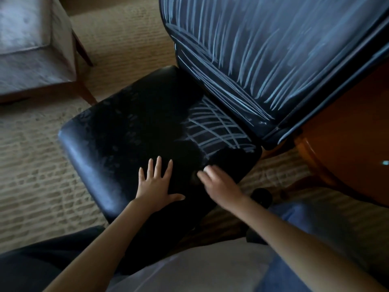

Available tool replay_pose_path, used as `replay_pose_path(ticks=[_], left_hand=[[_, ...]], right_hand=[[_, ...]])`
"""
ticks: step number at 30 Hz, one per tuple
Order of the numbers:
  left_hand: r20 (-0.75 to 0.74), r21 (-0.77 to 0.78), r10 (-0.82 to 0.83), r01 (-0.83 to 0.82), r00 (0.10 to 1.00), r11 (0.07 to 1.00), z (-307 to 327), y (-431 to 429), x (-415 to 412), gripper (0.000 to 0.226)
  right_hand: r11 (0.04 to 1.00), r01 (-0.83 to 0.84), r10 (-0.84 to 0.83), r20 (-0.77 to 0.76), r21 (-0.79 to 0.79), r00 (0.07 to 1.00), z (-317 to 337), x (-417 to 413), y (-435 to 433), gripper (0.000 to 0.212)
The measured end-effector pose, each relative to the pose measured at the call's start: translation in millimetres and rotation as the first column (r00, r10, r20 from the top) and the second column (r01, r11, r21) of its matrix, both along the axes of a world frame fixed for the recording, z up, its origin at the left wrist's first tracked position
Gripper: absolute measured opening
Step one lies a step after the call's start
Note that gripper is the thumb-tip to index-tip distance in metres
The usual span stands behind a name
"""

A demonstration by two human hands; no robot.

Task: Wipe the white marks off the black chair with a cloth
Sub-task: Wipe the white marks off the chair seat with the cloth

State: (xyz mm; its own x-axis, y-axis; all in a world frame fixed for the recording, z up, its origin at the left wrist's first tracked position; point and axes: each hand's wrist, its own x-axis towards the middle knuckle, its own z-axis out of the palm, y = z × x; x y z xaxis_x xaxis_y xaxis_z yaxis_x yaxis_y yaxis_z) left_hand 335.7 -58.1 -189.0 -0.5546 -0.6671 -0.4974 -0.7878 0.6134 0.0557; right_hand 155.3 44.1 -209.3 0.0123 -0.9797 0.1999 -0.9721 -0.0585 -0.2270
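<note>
The black chair seat [126,127] fills the middle, dark and glossy over its left and front parts. Crossing white marks [216,127] cover its back right corner. Dense white streaks run down the backrest [273,49]. My left hand [156,186] lies flat on the front of the seat with its fingers spread. My right hand [219,186], blurred, is at the seat's front right with its fingers curled on a dark cloth [229,159]. The cloth sits at the near edge of the marked patch and is hard to tell from the seat.
A grey upholstered seat with wooden legs [31,49] stands at the top left. A round orange-brown wooden table [347,133] is close on the right, behind the backrest. Beige patterned carpet [31,165] lies all around. My lap fills the bottom edge.
</note>
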Motion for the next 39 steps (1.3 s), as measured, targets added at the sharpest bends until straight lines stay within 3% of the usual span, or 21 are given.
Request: replay_pose_path(ticks=[2, 4, 6, 8, 10, 12, 14, 17, 19, 21, 24, 27, 28, 30, 32, 34, 36, 39], left_hand=[[0.001, -0.033, -0.041, 0.041, 0.999, 0.999, 4.8, -3.8, 1.3, 0.106], [-0.042, -0.103, -0.075, 0.071, 0.996, 0.992, 10.6, -14.2, 1.8, 0.092], [-0.113, -0.166, -0.066, 0.046, 0.991, 0.985, 16.0, -31.7, 0.9, 0.079], [-0.104, -0.173, -0.025, 0.007, 0.994, 0.985, 17.7, -49.6, -1.3, 0.084], [-0.031, -0.128, 0.021, -0.025, 0.999, 0.992, 15.8, -63.3, -4.4, 0.099], [0.018, -0.055, 0.042, -0.041, 0.999, 0.998, 10.9, -71.9, -6.1, 0.108], [0.03, -0.019, 0.041, -0.041, 0.999, 0.999, 7.3, -75.1, -5.7, 0.109], [0.024, -0.004, 0.043, -0.043, 0.999, 0.999, 6.3, -75.9, -3.2, 0.109], [0.023, -0.015, 0.042, -0.042, 0.999, 0.999, 6.9, -75.8, -4.0, 0.109], [0.021, -0.037, 0.032, -0.031, 0.999, 0.999, 8.0, -74.8, -5.7, 0.109], [0.012, -0.058, 0.026, -0.025, 1.0, 0.998, 6.1, -73.8, -4.4, 0.108], [-0.008, -0.063, 0.021, -0.022, 1.0, 0.998, 5.5, -74.0, -1.0, 0.108], [-0.013, -0.06, 0.019, -0.02, 1.0, 0.998, 5.9, -74.5, 0.2, 0.108], [-0.017, -0.053, 0.014, -0.015, 1.0, 0.999, 6.9, -74.6, 1.2, 0.107], [-0.029, -0.05, 0.023, -0.024, 0.999, 0.998, 6.5, -73.9, 0.7, 0.108], [-0.033, -0.05, 0.029, -0.03, 0.999, 0.998, 5.4, -73.3, -0.2, 0.107], [-0.035, -0.051, 0.032, -0.034, 0.999, 0.998, 3.5, -73.1, 0.1, 0.107], [-0.049, -0.054, 0.036, -0.038, 0.998, 0.998, 1.2, -72.8, 2.6, 0.106]], right_hand=[[0.988, 0.152, -0.152, -0.037, -0.006, 0.988, 6.7, -35.5, -26.4, 0.011], [0.925, 0.368, -0.366, -0.035, 0.093, 0.93, 11.7, -63.2, -49.4, 0.016], [0.9, 0.42, -0.425, 0.012, 0.117, 0.905, 13.8, -57.0, -56.8, 0.02], [0.937, 0.34, -0.345, 0.074, 0.076, 0.936, 11.2, -21.6, -46.2, 0.022], [0.987, 0.146, -0.152, 0.09, 0.068, 0.984, 7.7, 19.3, -25.0, 0.026], [0.998, -0.057, 0.055, 0.036, 0.042, 0.998, 5.8, 30.3, -15.0, 0.025], [0.995, -0.104, 0.104, -0.055, 0.001, 0.993, 5.4, 5.6, -34.2, 0.024], [0.984, 0.174, -0.171, -0.067, 0.042, 0.983, 13.2, -40.4, -80.8, 0.016], [0.907, 0.405, -0.408, -0.003, 0.116, 0.913, 15.5, -47.5, -100.6, 0.017], [0.882, 0.464, -0.471, 0.08, 0.085, 0.879, 13.2, -19.2, -98.6, 0.02], [0.986, 0.16, -0.166, 0.13, 0.053, 0.978, 5.3, 44.9, -62.0, 0.018], [0.991, -0.135, 0.135, -0.019, -0.003, 0.991, 2.2, 32.7, -60.5, 0.02], [0.992, -0.12, 0.118, -0.066, -0.033, 0.991, 2.1, 13.4, -74.3, 0.022], [0.994, 0.081, -0.088, -0.092, -0.077, 0.992, 6.4, -29.2, -104.3, 0.022], [0.929, 0.37, -0.371, -0.047, -0.023, 0.928, 10.0, -52.3, -125.6, 0.014], [0.878, 0.478, -0.478, 0.024, -0.02, 0.878, 7.5, -29.5, -130.4, 0.019], [0.936, 0.352, -0.349, 0.066, -0.028, 0.935, 2.6, 12.1, -117.4, 0.018], [0.998, -0.048, 0.049, 0.034, -0.037, 0.998, -6.3, 34.0, -92.0, 0.023]])
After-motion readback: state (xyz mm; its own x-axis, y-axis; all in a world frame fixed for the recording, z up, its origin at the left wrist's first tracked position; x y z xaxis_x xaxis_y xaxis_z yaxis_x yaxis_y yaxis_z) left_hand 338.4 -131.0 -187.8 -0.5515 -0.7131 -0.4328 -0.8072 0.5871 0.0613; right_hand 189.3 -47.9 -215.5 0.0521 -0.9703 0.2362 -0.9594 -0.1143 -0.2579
